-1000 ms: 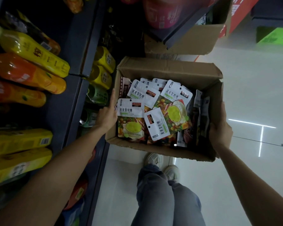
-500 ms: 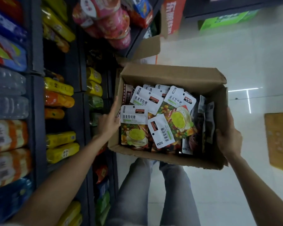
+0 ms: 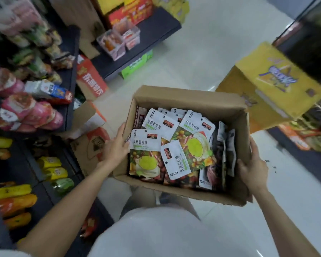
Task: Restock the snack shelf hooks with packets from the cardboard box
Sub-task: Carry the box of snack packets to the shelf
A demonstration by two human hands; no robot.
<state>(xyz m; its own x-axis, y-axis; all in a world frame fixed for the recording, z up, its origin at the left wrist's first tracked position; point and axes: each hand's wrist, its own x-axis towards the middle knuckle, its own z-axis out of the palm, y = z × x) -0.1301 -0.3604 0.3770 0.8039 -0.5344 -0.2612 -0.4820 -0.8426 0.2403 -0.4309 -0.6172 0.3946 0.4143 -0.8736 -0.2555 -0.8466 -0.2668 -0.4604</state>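
Observation:
An open cardboard box (image 3: 191, 98) is carried in front of me, above the floor. It is filled with several snack packets (image 3: 145, 152), white at the top with a green and yellow fruit picture below. My left hand (image 3: 115, 147) presses flat against the box's left wall, fingers straight. My right hand (image 3: 253, 166) grips the right wall, thumb over the edge. No snack hooks are visible.
Dark shelves with yellow and orange bottles (image 3: 50, 168) and pink packets (image 3: 26, 112) stand on the left. An open carton (image 3: 89, 145) sits on the floor beside them. A yellow box (image 3: 272, 84) stands at the right. Pale tiled floor (image 3: 202, 52) stretches ahead.
The view has swung up and to the right along the aisle, with the box carried along. Both hands keep the same hold on the box's walls.

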